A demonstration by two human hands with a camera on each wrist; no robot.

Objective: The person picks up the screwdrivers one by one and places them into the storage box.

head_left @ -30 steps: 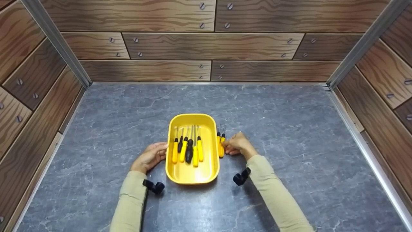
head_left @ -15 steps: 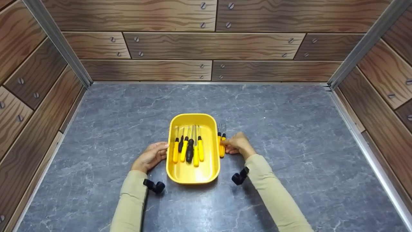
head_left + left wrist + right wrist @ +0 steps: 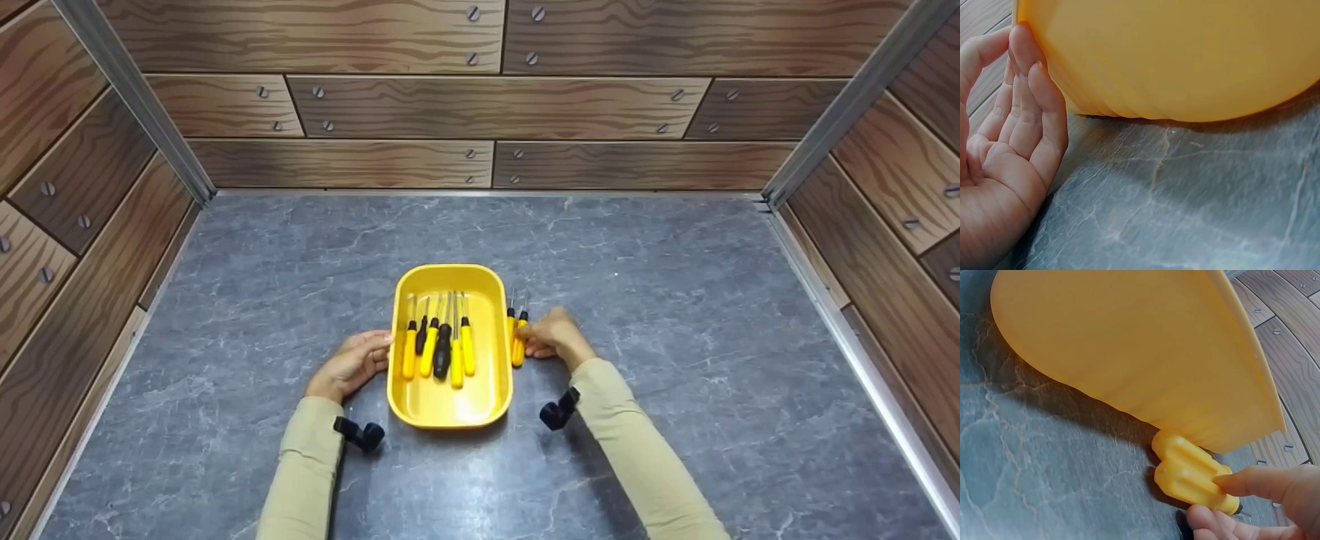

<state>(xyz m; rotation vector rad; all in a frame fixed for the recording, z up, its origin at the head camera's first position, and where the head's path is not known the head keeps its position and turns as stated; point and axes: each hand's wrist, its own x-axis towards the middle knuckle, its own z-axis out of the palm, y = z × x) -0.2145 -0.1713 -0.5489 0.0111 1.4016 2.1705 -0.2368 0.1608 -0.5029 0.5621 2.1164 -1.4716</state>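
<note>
A yellow tray (image 3: 450, 407) stands on the table with several screwdrivers lying side by side in it, among them a thick black-handled screwdriver (image 3: 442, 352) and several yellow-handled ones. At the tray's left side, my left hand (image 3: 354, 366) holds the rim, thumb at the edge and fingers against the outer wall (image 3: 1145, 62). Two yellow-handled screwdrivers lie together on the table, close along the tray's right side. My right hand (image 3: 553, 334) pinches the outer screwdriver (image 3: 520, 345) by its handle; the inner screwdriver (image 3: 511, 322) touches it. In the right wrist view, the thumb (image 3: 1252, 481) presses on the handle.
The grey marbled table (image 3: 675, 315) extends on all sides of the tray. Wood-patterned walls (image 3: 495, 109) with metal corner posts (image 3: 139, 109) enclose its back and sides. Each sleeve carries a black wrist camera (image 3: 560, 410).
</note>
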